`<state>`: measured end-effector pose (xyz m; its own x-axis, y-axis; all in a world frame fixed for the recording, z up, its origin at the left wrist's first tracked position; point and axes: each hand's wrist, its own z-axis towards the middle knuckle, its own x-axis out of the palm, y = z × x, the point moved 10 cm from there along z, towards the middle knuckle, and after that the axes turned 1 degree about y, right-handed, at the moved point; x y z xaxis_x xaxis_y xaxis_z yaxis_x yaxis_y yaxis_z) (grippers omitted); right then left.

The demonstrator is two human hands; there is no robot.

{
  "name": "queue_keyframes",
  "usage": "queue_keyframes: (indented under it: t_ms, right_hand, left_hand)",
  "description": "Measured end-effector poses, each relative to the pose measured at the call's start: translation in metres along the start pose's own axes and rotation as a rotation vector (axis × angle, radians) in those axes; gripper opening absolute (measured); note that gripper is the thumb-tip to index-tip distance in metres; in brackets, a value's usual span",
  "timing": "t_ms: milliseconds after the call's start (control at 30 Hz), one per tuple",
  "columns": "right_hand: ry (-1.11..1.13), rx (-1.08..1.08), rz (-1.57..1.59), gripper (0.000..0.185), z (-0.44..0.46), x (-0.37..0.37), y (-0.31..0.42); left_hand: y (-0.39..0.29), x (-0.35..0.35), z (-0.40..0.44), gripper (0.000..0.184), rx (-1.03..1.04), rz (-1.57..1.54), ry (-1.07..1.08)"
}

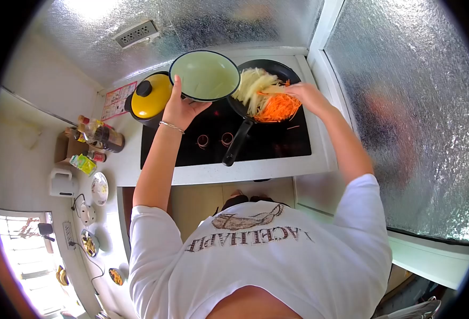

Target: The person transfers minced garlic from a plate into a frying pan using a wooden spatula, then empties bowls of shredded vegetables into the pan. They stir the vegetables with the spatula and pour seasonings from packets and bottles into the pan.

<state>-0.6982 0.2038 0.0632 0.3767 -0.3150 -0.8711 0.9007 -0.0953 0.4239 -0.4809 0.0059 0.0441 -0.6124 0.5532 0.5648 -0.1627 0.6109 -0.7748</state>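
Observation:
A light green bowl (204,76) with a dark rim is tilted in my left hand (184,108), thumb at its rim and fingers underneath. A few pale shreds cling inside it. Beside it, a black frying pan (278,67) sits on the black cooktop (192,151), its handle pointing toward me. Pale shredded vegetable (256,87) lies in the pan's left part and orange shreds (278,108) in its right part. At the pan's right edge, my right hand (306,97) has its fingers together over the shreds, their tips touching some pale strips.
A yellow-lidded pot (151,95) stands left of the bowl. Bottles (104,135), a green packet (83,164), a plate (100,189) and small food bowls (90,243) line the left counter. A textured glass panel (404,106) rises on the right.

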Motion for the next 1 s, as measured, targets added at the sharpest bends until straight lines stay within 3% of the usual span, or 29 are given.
queue_keyframes:
  t_ms: [267,300,433,600,700,867,1000]
  right_hand:
    - [-0.034,0.139,0.138,0.018,-0.035,-0.083,0.013]
    - [0.038,0.171,0.107,0.017,-0.043,-0.087,0.017]
    - [0.193,0.157,0.043,0.017,-0.053,-0.064,0.014]
    - [0.169,0.083,0.042,0.018,-0.029,-0.020,0.004]
    - [0.111,0.090,0.073,0.018,-0.023,-0.029,0.002]
    - [0.231,0.138,0.004,0.017,-0.025,-0.069,0.009]
    - [0.356,0.090,-0.051,0.017,-0.023,-0.030,-0.003]
  left_hand:
    - [0.005,0.013,0.001,0.071,-0.009,0.055,0.067]
    - [0.006,0.014,0.000,0.071,-0.013,0.055,0.068]
    - [0.004,0.019,0.001,0.073,0.008,0.050,0.093]
    - [0.005,0.018,0.003,0.064,-0.015,0.063,0.054]
    - [0.006,0.015,0.004,0.065,-0.015,0.053,0.032]
    - [0.010,0.010,0.006,0.074,-0.015,0.048,0.058]
    - [0.007,0.012,0.003,0.073,0.015,0.036,0.088]
